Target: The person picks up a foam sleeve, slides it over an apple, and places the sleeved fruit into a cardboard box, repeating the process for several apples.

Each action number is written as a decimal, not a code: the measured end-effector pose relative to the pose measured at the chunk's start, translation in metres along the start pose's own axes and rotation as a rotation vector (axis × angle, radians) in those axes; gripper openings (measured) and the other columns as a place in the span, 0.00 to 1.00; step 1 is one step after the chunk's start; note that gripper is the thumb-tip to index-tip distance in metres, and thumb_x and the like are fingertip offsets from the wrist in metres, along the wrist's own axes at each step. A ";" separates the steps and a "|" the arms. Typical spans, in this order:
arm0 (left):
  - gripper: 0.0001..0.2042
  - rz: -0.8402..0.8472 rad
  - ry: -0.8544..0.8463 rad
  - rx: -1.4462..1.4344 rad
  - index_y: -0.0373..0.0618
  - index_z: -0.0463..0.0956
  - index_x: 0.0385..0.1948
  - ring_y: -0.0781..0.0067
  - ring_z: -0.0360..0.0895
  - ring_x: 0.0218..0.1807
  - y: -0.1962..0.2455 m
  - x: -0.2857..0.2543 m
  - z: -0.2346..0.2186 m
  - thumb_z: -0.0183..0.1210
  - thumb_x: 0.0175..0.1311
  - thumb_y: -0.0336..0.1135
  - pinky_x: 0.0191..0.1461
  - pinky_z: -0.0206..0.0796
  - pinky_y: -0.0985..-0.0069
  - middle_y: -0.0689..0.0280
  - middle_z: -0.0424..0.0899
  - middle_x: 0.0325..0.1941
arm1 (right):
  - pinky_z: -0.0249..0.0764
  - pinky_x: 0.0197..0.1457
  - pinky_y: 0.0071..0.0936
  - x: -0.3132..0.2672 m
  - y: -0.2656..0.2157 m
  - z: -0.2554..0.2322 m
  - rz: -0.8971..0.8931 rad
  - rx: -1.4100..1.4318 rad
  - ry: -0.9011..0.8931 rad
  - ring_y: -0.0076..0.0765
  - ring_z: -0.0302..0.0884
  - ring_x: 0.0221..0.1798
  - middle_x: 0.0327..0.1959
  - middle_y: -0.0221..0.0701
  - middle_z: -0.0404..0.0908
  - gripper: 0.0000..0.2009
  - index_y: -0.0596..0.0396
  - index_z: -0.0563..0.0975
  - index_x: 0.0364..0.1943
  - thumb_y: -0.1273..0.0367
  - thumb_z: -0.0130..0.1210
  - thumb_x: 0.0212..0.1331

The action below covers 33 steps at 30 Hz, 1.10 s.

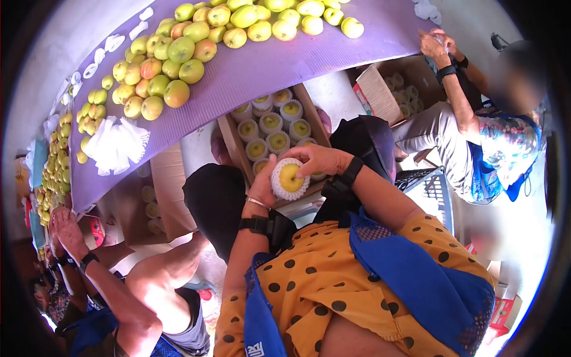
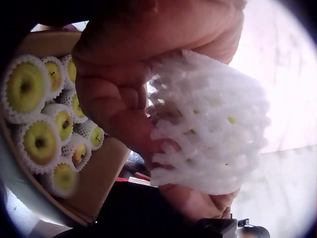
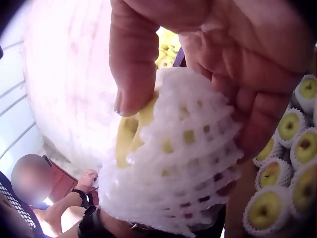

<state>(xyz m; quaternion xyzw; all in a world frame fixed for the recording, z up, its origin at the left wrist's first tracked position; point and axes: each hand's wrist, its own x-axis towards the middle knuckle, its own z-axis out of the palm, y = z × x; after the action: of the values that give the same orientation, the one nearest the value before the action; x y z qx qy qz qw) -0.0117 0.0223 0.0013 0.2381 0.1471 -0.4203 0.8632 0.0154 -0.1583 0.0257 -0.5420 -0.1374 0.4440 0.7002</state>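
Note:
Both hands hold a yellow-green apple [image 1: 290,177] in a white foam net sleeve [image 2: 213,129], above the near edge of an open cardboard box. My left hand [image 1: 263,183] cups the sleeve from the side, its fingers curled round the mesh. From the other side my right hand [image 1: 324,160] grips it, thumb [image 3: 136,94] pressing at the apple's bare top by the sleeve's opening and fingers along the net. Bare apple skin shows at that opening and through gaps in the mesh. Sleeved apples [image 1: 278,141] stand in rows in the box [image 2: 101,173].
A purple-covered table [image 1: 238,71] ahead bears a heap of loose apples [image 1: 180,52] and a stack of foam nets [image 1: 122,143]. Other people work at left and right, beside boxes [image 1: 380,95] of sleeved apples. A plastic crate [image 1: 437,190] stands at my right.

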 end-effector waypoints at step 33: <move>0.12 0.537 0.453 0.351 0.37 0.71 0.26 0.78 0.71 0.21 0.003 0.012 0.001 0.57 0.51 0.38 0.27 0.64 0.80 0.64 0.75 0.19 | 0.64 0.52 0.33 0.176 0.056 -0.244 -0.098 -1.556 0.705 0.41 0.67 0.49 0.44 0.41 0.70 0.29 0.59 0.68 0.46 0.62 0.61 0.35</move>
<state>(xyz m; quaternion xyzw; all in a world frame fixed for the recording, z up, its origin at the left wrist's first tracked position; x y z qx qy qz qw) -0.0019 0.0154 -0.0030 0.4986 0.1921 -0.1348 0.8345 0.2534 -0.1774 -0.1658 -0.9683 -0.2006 -0.0018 0.1490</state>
